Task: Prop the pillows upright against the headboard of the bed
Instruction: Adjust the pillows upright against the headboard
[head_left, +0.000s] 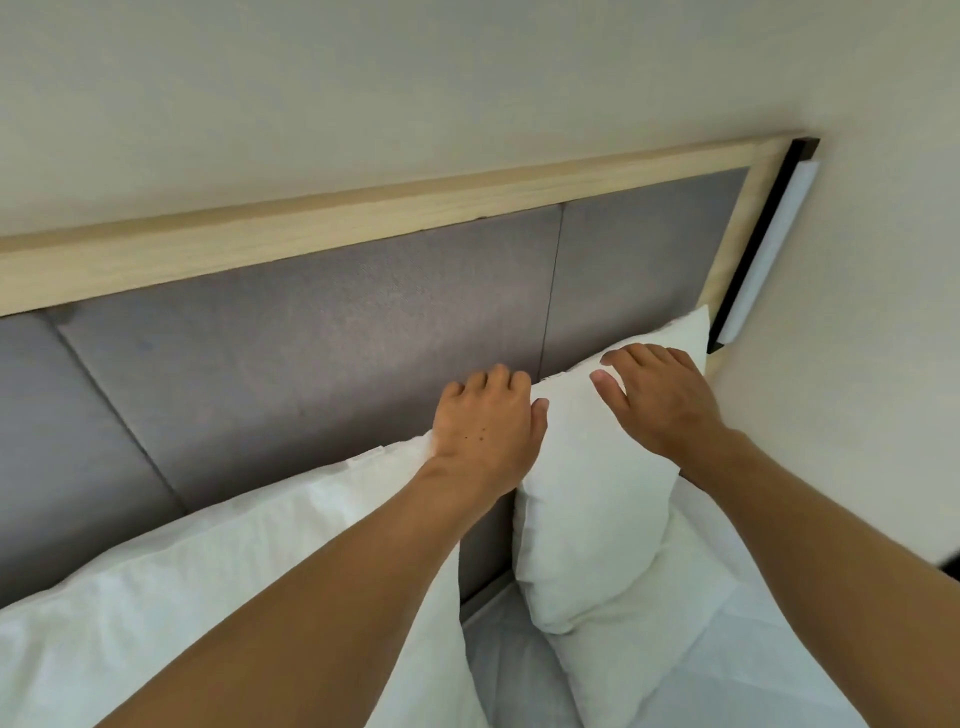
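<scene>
Two white pillows stand against the headboard (322, 322): right pillow (587, 499) upright near its right end, left pillow (234, 582) leaning lower; left hand (485, 426) curled over a corner, right hand (654, 400) fingers (605, 387) spread, holding nothing; probably only final straightening remains.

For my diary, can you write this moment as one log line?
left hand on small white pillow's top edge | right hand open on it | leaning against grey padded headboard
</scene>
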